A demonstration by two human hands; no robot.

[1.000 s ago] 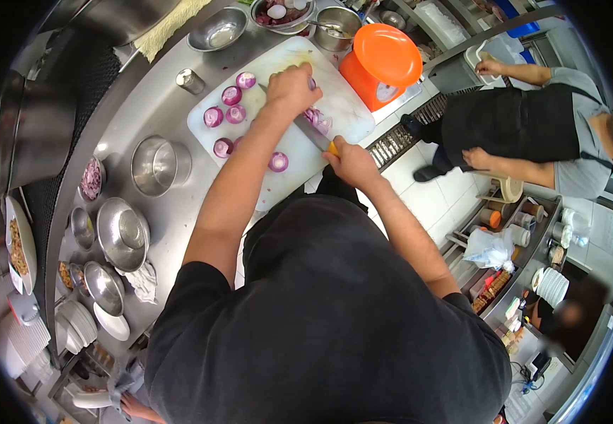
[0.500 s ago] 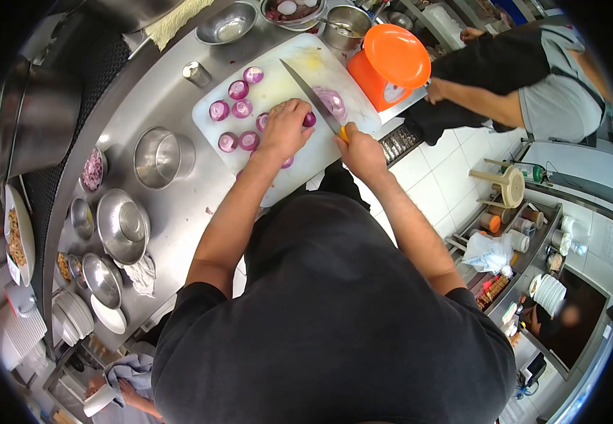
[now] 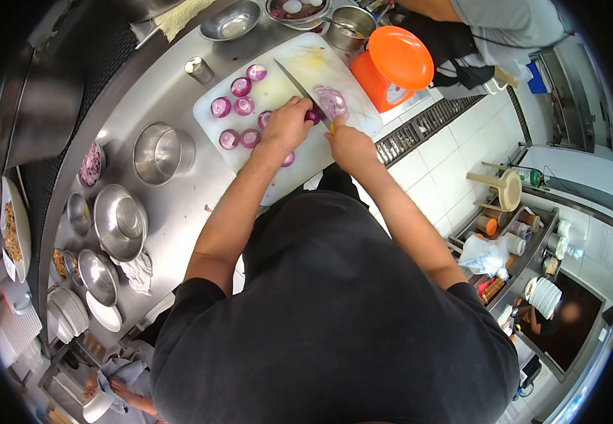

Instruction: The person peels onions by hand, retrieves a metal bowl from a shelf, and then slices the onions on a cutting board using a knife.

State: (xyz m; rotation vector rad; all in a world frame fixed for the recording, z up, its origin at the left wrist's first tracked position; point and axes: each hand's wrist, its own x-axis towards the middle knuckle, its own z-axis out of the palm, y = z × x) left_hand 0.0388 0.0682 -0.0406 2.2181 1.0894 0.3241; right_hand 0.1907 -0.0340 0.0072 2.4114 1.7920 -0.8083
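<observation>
My right hand [image 3: 351, 147] grips the yellow handle of a kitchen knife [image 3: 293, 81], whose blade points up and left across the white cutting board [image 3: 285, 185]. My left hand [image 3: 286, 124] is closed over a red onion piece [image 3: 312, 116], its fingertips close against the blade. Part of that onion is hidden by the fingers and knife. Thin onion slices [image 3: 332, 102] lie in a small pile on the blade's right side. Several peeled red onion halves [image 3: 243, 106] sit on the board left of my left hand, and another onion piece [image 3: 289, 160] lies by my left wrist.
An orange scale [image 3: 399, 60] stands right of the board. Metal bowls [image 3: 121, 225] and a pot [image 3: 161, 154] occupy the steel counter at left, near a bowl of chopped onion [image 3: 92, 166]. A co-worker [image 3: 504, 28] is at upper right; another person's hands [image 3: 119, 387] show at lower left.
The knife has shifted left onto the onion piece, my right hand moving slightly left and up with it. The co-worker at upper right has moved up, away from the scale's right side.
</observation>
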